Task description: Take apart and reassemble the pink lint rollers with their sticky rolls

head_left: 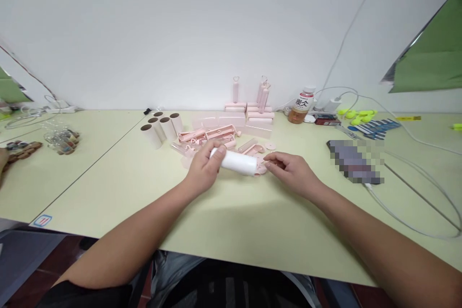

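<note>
My left hand (204,168) is wrapped round one end of a white sticky roll (240,162), held tilted above the table. My right hand (288,171) is at the roll's free end, thumb and forefinger drawn together. Whatever lies between those fingertips is too small to make out. Pink round plastic pieces (260,168) lie just beyond the roll's end, close to the right fingertips. Behind the hands is a heap of pink plastic lint roller parts (222,132), some with clear covers. A single pink disc (270,146) lies beyond my right hand.
Several cardboard-cored white rolls (168,128) stand at the left. Pink lint rollers (236,91) stand upright by the wall. To the right are a bottle (301,106), a phone (353,161) on a charging cable (397,226), and blue-and-white strips (377,128). Another person's hand shows at far left.
</note>
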A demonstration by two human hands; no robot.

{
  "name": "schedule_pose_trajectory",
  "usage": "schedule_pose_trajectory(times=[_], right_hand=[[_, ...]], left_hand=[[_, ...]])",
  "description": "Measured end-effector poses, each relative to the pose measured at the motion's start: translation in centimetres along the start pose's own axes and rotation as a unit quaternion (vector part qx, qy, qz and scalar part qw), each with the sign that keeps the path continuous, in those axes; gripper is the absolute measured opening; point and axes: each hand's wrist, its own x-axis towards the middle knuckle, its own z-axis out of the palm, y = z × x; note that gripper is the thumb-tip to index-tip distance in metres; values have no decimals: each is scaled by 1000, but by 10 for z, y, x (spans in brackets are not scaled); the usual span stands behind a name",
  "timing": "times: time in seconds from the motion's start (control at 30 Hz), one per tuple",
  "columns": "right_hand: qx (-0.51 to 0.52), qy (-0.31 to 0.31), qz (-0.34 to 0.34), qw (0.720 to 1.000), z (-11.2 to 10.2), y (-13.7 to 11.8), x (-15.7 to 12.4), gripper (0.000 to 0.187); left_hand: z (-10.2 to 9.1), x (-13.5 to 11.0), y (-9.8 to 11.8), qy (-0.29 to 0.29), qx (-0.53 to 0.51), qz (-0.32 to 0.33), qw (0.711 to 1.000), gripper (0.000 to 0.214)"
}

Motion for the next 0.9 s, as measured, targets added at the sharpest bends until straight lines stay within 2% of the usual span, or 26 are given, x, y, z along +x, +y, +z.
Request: schedule_pose_trajectory(times=[0.13,0.27,0.43,0.7,0.9], right_hand=[[-97,-100,11,990,1,0,2,36],[-169,-145,40,974,5,-5,1,42],[-198,-138,52,969,7,-6,6,47],[-193,-128,78,970,8,-10,7,27],[-185,-118,87,972,0,-7,6,19]], left_hand=[[-2,8,-2,39,-109,-78,990,32],[-1,9,0,47,-129,-79,987,32],[0,8,0,49,-135,-85,986,31],[-1,8,-2,44,-132,-97,986,32],[-1,9,-2,27,-130,-109,985,32]])
